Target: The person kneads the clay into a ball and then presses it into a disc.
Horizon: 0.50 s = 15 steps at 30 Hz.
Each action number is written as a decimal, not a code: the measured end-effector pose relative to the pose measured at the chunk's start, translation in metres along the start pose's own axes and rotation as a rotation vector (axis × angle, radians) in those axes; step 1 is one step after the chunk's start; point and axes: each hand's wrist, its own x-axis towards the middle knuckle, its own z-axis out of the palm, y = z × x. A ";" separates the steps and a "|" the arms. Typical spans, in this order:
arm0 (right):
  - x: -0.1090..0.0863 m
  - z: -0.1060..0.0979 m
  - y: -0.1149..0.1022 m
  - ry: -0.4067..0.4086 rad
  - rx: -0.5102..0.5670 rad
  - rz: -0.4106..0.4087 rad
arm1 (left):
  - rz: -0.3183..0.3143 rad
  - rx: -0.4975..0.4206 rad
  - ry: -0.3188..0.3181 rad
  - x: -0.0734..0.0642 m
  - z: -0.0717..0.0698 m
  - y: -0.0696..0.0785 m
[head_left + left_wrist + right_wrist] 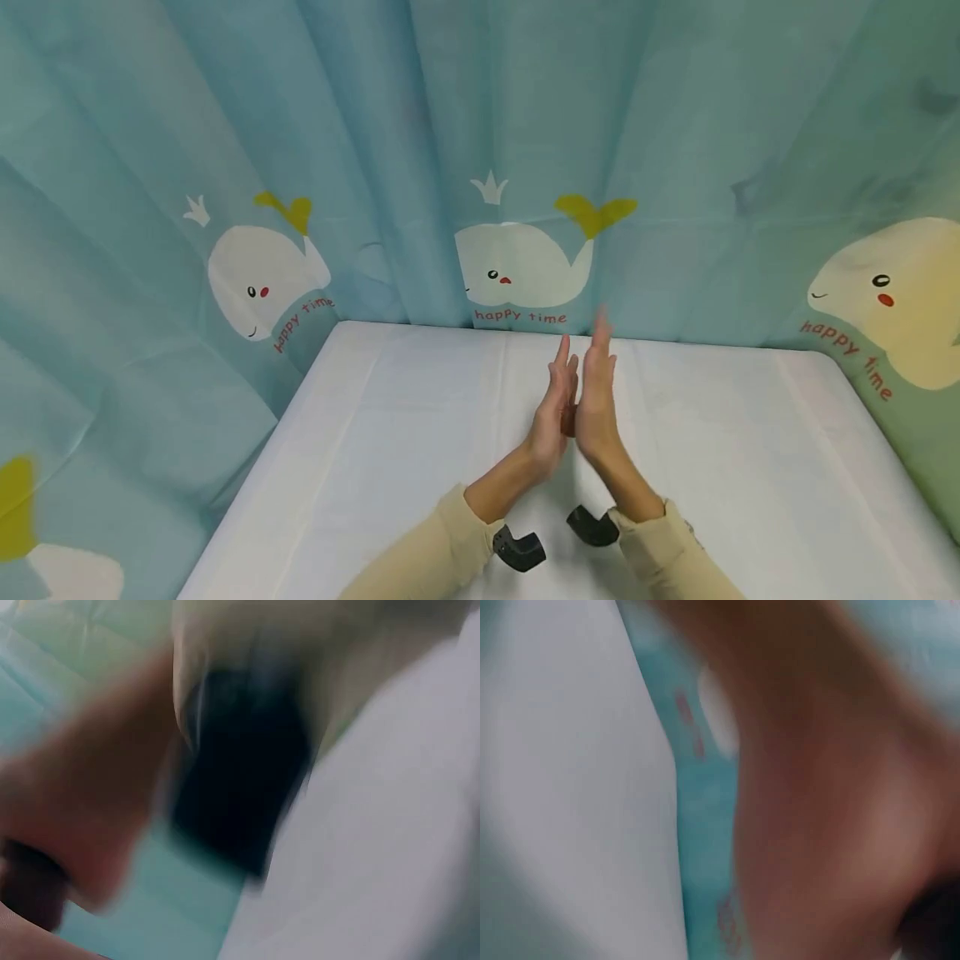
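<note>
In the head view, my left hand (550, 425) and right hand (597, 412) stand upright over the table, palms facing, fingers straight and pointing away. A small dark brown, rounded thing (569, 421) sits between the two palms; most of it is hidden and its kind cannot be told. The left wrist view shows the same dark thing (34, 889) against the heel of the blurred right hand (75, 802). Blurred too, the left hand (832, 817) fills much of the right wrist view, with the dark thing (934, 922) at its lower right corner.
Under the hands lies a white-covered table (420, 417). A blue-green curtain (690, 150) printed with whales hangs behind and along its sides. Black wrist mounts (519, 550) stick out from both beige sleeves (435, 550), close to each other.
</note>
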 end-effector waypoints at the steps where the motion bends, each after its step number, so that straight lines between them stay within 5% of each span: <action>1: 0.006 -0.004 0.006 0.014 0.008 0.021 | -0.004 -0.006 -0.008 -0.002 0.003 0.003; 6: -0.001 -0.003 0.023 -0.019 0.060 0.090 | 0.002 -0.034 0.035 -0.001 0.003 0.015; 11: -0.029 0.015 0.004 -0.104 0.130 0.033 | 0.081 0.150 0.124 0.016 -0.012 0.013; 15: -0.020 0.013 -0.005 -0.096 0.160 0.004 | 0.063 0.212 0.083 0.014 -0.011 0.008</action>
